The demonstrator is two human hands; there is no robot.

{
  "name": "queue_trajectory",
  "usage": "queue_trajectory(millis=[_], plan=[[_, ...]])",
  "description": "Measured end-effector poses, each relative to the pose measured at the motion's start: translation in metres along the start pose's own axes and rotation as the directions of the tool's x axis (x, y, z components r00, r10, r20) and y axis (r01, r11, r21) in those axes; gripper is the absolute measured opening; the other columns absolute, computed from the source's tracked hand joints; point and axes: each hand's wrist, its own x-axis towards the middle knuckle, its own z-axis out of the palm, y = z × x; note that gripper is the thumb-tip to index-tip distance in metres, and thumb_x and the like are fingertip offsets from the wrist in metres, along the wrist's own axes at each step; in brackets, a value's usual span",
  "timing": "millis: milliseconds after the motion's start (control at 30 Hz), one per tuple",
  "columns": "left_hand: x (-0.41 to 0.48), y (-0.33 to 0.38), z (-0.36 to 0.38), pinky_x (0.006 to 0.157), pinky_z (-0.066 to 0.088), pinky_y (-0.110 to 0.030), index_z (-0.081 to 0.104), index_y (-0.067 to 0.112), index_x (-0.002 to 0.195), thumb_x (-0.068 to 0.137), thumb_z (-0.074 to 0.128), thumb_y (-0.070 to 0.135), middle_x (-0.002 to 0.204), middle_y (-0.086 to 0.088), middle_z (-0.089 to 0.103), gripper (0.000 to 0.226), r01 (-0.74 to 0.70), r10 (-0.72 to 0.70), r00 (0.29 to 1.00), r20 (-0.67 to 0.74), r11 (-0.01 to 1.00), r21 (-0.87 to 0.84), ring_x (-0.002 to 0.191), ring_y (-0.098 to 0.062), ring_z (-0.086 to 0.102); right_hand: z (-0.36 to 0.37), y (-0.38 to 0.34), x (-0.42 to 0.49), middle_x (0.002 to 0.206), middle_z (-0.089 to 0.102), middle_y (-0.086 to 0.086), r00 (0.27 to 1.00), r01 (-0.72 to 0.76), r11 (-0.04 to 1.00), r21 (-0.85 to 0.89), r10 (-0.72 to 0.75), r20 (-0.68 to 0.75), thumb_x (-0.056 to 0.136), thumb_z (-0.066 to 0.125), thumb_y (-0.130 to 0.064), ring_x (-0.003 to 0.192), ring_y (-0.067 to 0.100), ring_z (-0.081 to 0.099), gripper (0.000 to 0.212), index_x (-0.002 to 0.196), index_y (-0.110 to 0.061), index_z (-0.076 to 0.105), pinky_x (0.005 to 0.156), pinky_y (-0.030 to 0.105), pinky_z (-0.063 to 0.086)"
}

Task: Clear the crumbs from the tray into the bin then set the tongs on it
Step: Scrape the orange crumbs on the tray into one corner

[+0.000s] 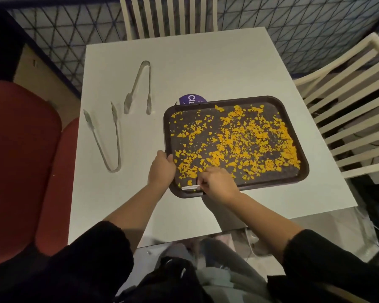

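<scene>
Spillage of orange crumbs (249, 141) onto the white desk (206, 62) is risked if the dark plastic tray (165, 127), gripped by left hand (162, 169) and right hand (219, 182), is tilted.

- My left hand (162, 169) grips the tray (239, 99) at the near end of its left edge, with the fingers curled round the rim and the knuckles turned up.
- My right hand (219, 184) sits at the tray's near rim, just beside the left hand. Its fingers are bent over the rim onto the tray's floor, and the thumb is tucked at the rim.
- Both forearms are bare and reach forward over the desk toward the tray's near left corner, drawing together as they go.
- My black sleeves are pushed up near the elbows.
</scene>
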Motion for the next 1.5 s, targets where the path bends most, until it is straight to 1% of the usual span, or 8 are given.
queue_trajectory(millis=[200, 433, 600, 1000, 1167, 1267, 1367, 1500], plan=[[0.004, -0.007, 0.002, 0.067, 0.043, -0.033, 0.048, 0.008, 0.106, 0.101, 0.035, 0.03, 0.101, -0.014, 0.065, 0.026, -0.046, 0.045, 0.999, 0.026, 0.998, 0.043, 0.089, -0.032, 0.062, -0.004, 0.008, -0.003, 0.086, 0.066, 0.0, 0.996, -0.083, 0.983, 0.162, 0.087, -0.013, 0.086, 0.066, -0.026, 0.082, 0.015, 0.054, 0.012, 0.083, -0.015, 0.071, 0.068, 0.026, 0.04], [0.004, -0.007, 0.004, 0.064, 0.045, -0.032, 0.043, 0.016, 0.098, 0.101, 0.033, 0.033, 0.092, -0.006, 0.062, 0.02, -0.03, 0.028, 0.999, 0.02, 0.996, 0.086, 0.077, -0.023, 0.058, 0.0, 0.011, 0.001, 0.086, 0.066, -0.003, 0.998, 0.009, 0.994, 0.106, -0.015, 0.053, 0.089, 0.062, -0.027, 0.086, 0.014, 0.055, 0.014, 0.084, -0.02, 0.072, 0.065, 0.022, 0.036], [0.002, -0.005, 0.006, 0.063, 0.043, -0.03, 0.047, 0.012, 0.105, 0.101, 0.032, 0.032, 0.087, -0.002, 0.057, 0.024, -0.033, 0.038, 0.999, -0.036, 0.99, 0.137, 0.075, -0.02, 0.056, 0.006, 0.01, 0.01, 0.077, 0.068, -0.003, 0.994, 0.087, 0.996, 0.002, -0.087, -0.06, 0.085, 0.063, -0.026, 0.078, 0.019, 0.057, 0.011, 0.079, -0.021, 0.071, 0.07, 0.032, 0.046], [0.002, -0.003, 0.008, 0.061, 0.054, -0.033, 0.05, 0.013, 0.096, 0.098, 0.035, 0.044, 0.079, -0.002, 0.061, 0.034, -0.039, 0.049, 0.993, -0.105, 0.995, 0.096, 0.071, -0.021, 0.063, -0.027, 0.078, 0.041, 0.079, 0.069, 0.002, 0.902, -0.305, 0.952, 0.015, 0.294, -0.316, 0.086, 0.065, -0.029, 0.079, 0.021, 0.059, 0.014, 0.085, -0.018, 0.073, 0.075, 0.035, 0.048], [0.001, -0.003, 0.01, 0.052, 0.042, -0.023, 0.047, 0.014, 0.089, 0.099, 0.037, 0.04, 0.073, 0.0, 0.057, 0.03, -0.016, 0.025, 0.991, -0.131, 0.997, 0.071, 0.065, -0.016, 0.058, -0.039, 0.097, 0.038, 0.082, 0.07, 0.003, 0.842, -0.385, 0.917, 0.105, 0.395, -0.366, 0.087, 0.064, -0.027, 0.081, 0.021, 0.06, 0.015, 0.087, -0.016, 0.073, 0.076, 0.037, 0.049], [0.0, -0.004, 0.009, 0.051, 0.039, -0.023, 0.047, 0.012, 0.088, 0.1, 0.037, 0.038, 0.072, -0.002, 0.057, 0.03, -0.011, 0.015, 0.988, -0.151, 0.999, 0.034, 0.065, -0.016, 0.057, -0.039, 0.081, 0.03, 0.081, 0.068, -0.003, 0.901, -0.263, 0.95, 0.168, 0.304, -0.31, 0.085, 0.065, -0.03, 0.08, 0.015, 0.057, 0.013, 0.088, -0.019, 0.072, 0.076, 0.035, 0.049], [0.0, -0.003, 0.007, 0.058, 0.047, -0.029, 0.048, 0.011, 0.089, 0.1, 0.038, 0.037, 0.073, -0.003, 0.058, 0.03, -0.009, 0.002, 0.986, -0.164, 0.999, -0.038, 0.068, -0.019, 0.059, -0.03, 0.049, 0.011, 0.076, 0.065, -0.007, 0.992, 0.04, 0.986, 0.16, -0.02, -0.121, 0.082, 0.069, -0.03, 0.076, 0.014, 0.055, 0.007, 0.084, -0.025, 0.072, 0.073, 0.033, 0.045], [0.0, -0.006, 0.006, 0.07, 0.053, -0.037, 0.049, 0.01, 0.09, 0.099, 0.04, 0.037, 0.074, -0.004, 0.057, 0.031, 0.036, -0.065, 0.985, -0.157, 0.983, -0.183, 0.074, -0.023, 0.06, -0.011, 0.025, -0.005, 0.081, 0.069, -0.008, 0.972, 0.235, 0.967, 0.094, -0.236, -0.006, 0.082, 0.068, -0.033, 0.079, 0.016, 0.058, 0.008, 0.081, -0.026, 0.071, 0.074, 0.032, 0.041]])
